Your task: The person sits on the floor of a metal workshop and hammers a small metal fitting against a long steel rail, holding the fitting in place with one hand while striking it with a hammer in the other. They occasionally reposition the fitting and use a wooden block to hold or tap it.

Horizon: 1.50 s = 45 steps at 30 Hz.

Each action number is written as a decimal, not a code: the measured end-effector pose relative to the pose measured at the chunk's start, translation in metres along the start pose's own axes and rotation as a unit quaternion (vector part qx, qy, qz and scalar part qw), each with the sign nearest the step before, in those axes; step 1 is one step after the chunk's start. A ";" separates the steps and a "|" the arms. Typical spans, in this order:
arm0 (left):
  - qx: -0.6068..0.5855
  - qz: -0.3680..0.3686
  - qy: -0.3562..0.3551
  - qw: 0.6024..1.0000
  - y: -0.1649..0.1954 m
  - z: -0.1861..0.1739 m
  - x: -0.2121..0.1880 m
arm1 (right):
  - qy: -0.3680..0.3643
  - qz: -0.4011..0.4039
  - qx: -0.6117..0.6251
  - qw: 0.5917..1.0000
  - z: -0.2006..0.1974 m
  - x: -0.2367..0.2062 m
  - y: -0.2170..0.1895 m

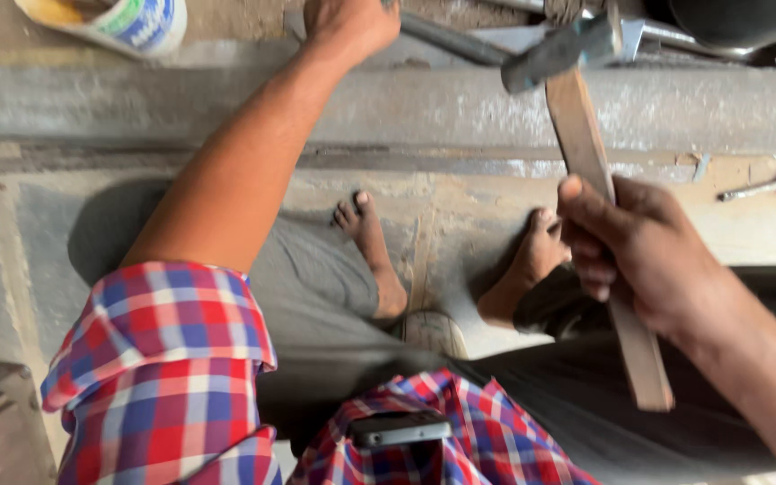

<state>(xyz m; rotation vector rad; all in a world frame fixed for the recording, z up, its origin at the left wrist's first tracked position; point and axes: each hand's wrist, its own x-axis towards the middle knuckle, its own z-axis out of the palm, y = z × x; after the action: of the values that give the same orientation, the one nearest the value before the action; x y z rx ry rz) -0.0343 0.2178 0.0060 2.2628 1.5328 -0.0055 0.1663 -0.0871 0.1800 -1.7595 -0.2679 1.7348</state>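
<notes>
My right hand (639, 251) is closed around the flat wooden handle of a hammer (586, 144). Its dark metal head (554, 52) is raised near the top of the view, above a grey concrete step (460, 108). My left hand (348, 22) reaches forward to the top edge and grips or presses on a metal piece (451, 38) lying on the step; its fingers are cut off by the frame. My bare feet (370, 242) rest on the floor below.
A white plastic container (127, 22) stands at the top left. More metal parts (666, 36) and a dark round vessel lie at the top right. A small tool with a pink handle (765, 187) lies on the floor at right. A phone (399, 428) sits in my shirt pocket.
</notes>
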 end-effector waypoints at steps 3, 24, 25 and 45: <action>0.058 0.025 -0.059 0.996 -0.009 0.012 0.018 | -0.010 0.027 0.045 0.999 -0.010 0.007 0.004; 0.078 0.077 -0.293 0.950 -0.003 0.093 0.060 | 0.043 0.174 0.119 0.977 -0.068 0.030 0.006; 0.057 0.098 -0.290 0.950 -0.003 0.092 0.062 | 0.048 0.174 0.113 0.977 -0.065 0.029 0.005; -0.066 -0.081 -0.179 0.978 0.012 0.009 -0.077 | 0.022 -0.014 -0.016 1.000 0.001 -0.003 -0.025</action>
<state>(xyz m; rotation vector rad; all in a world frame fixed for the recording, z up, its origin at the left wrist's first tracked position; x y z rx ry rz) -0.0525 0.1422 0.0193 1.9037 1.4674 -0.3282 0.1720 -0.0689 0.1966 -1.8058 -0.3026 1.6783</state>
